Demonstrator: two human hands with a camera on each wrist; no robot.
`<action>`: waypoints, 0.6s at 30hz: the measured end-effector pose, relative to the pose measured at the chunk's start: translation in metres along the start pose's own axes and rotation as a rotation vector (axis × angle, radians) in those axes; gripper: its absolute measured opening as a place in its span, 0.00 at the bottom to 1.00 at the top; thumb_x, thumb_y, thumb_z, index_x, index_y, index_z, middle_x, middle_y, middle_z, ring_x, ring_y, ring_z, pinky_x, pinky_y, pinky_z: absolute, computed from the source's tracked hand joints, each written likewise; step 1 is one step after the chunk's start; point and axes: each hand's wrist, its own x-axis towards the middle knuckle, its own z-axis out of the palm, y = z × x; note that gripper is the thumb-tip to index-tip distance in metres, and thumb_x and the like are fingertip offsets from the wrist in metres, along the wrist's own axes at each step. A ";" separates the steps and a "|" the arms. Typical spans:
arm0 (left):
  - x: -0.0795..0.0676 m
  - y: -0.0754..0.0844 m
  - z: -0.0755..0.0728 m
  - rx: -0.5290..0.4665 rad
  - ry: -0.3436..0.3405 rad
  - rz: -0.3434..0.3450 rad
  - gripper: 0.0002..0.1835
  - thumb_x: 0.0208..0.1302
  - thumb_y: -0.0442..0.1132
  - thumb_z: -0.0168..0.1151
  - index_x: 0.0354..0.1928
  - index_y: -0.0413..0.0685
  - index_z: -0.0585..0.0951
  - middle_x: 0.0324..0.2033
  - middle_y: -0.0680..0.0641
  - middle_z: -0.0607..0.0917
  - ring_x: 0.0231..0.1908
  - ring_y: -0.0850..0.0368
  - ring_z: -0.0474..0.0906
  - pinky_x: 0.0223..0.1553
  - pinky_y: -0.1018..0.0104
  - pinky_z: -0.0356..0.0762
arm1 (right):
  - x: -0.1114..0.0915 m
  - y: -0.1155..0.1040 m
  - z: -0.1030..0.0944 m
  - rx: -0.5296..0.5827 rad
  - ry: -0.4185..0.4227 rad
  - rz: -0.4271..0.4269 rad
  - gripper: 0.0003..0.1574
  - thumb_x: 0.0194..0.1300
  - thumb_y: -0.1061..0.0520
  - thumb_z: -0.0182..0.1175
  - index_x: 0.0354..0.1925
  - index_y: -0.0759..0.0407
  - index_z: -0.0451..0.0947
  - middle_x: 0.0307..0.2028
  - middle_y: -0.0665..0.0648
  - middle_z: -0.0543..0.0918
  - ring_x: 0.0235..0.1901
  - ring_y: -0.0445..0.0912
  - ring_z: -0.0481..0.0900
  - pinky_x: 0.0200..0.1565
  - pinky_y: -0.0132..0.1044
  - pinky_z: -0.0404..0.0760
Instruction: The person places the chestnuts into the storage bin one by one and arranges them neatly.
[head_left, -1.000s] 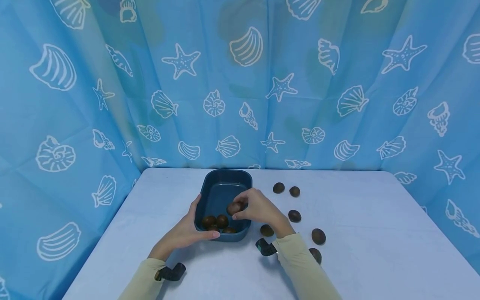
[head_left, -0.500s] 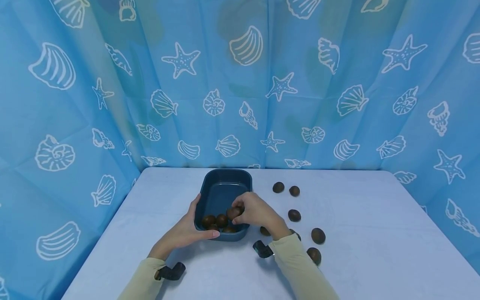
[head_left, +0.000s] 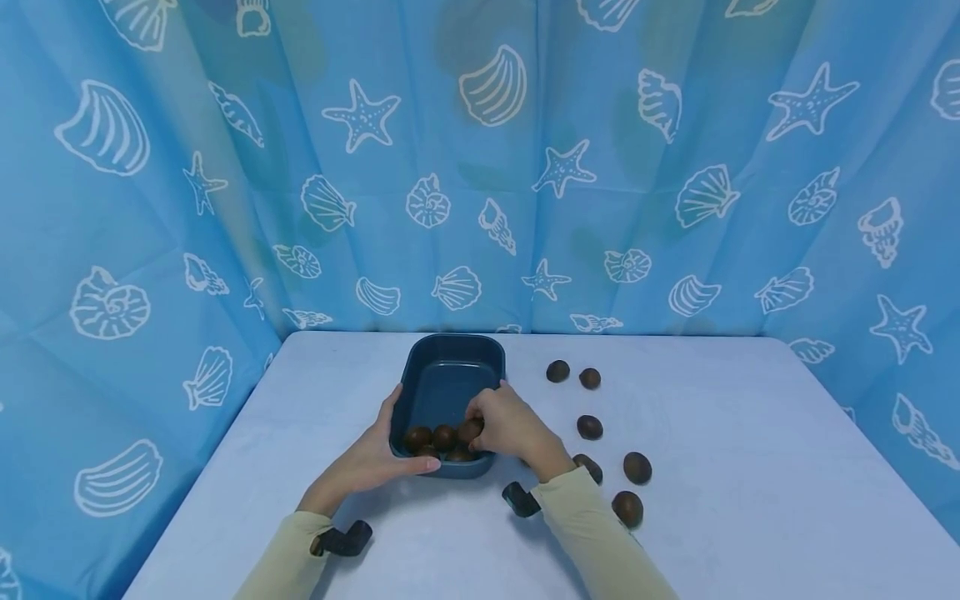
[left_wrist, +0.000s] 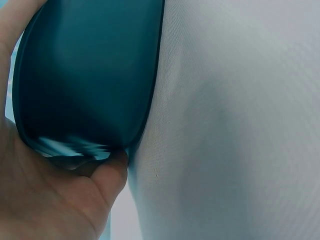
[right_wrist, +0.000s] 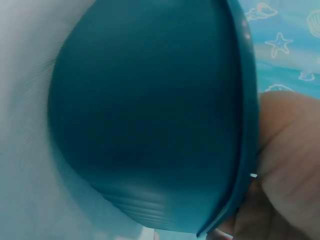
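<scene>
A dark blue rectangular dish (head_left: 448,386) stands on the table with several dark brown round fruits (head_left: 444,437) gathered at its near end. My left hand (head_left: 372,458) holds its near left corner, fingers along the left wall and thumb on the near rim. The left wrist view shows this thumb (left_wrist: 112,175) against the dish wall. Reaching over the right rim, my right hand (head_left: 513,423) pinches one brown fruit (head_left: 470,430) low inside the dish, beside the others. In the right wrist view the dish's outer wall (right_wrist: 150,110) hides the fruit; the curled hand (right_wrist: 287,165) shows beyond the rim.
Several more brown fruits lie scattered right of the dish, such as one fruit (head_left: 589,427) midway and another fruit (head_left: 627,508) by the right sleeve (head_left: 600,533). A white cloth (head_left: 750,467) covers the table. A blue shell-print curtain (head_left: 480,183) hangs behind it.
My right hand has lowered its fruit further into the dish, down among the others at the near end. The left hand has kept its hold on the dish.
</scene>
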 end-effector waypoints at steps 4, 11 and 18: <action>0.000 0.001 0.000 0.006 0.001 0.004 0.72 0.52 0.64 0.77 0.83 0.60 0.33 0.83 0.38 0.48 0.80 0.32 0.52 0.72 0.26 0.60 | -0.002 -0.003 0.000 -0.039 0.008 0.010 0.16 0.52 0.63 0.80 0.42 0.59 0.90 0.35 0.53 0.92 0.46 0.50 0.85 0.80 0.62 0.52; 0.000 0.001 0.000 0.019 0.002 0.007 0.72 0.52 0.64 0.77 0.83 0.58 0.33 0.83 0.37 0.48 0.80 0.31 0.52 0.72 0.26 0.61 | -0.002 -0.006 0.001 -0.076 0.005 0.022 0.15 0.53 0.64 0.78 0.42 0.59 0.91 0.36 0.53 0.93 0.47 0.49 0.86 0.80 0.62 0.52; 0.000 0.002 -0.001 0.016 0.001 0.001 0.72 0.52 0.65 0.77 0.83 0.58 0.34 0.83 0.37 0.48 0.80 0.31 0.53 0.72 0.26 0.61 | -0.003 -0.006 0.002 -0.099 -0.002 0.023 0.16 0.54 0.63 0.78 0.44 0.59 0.90 0.38 0.53 0.93 0.49 0.49 0.87 0.80 0.62 0.54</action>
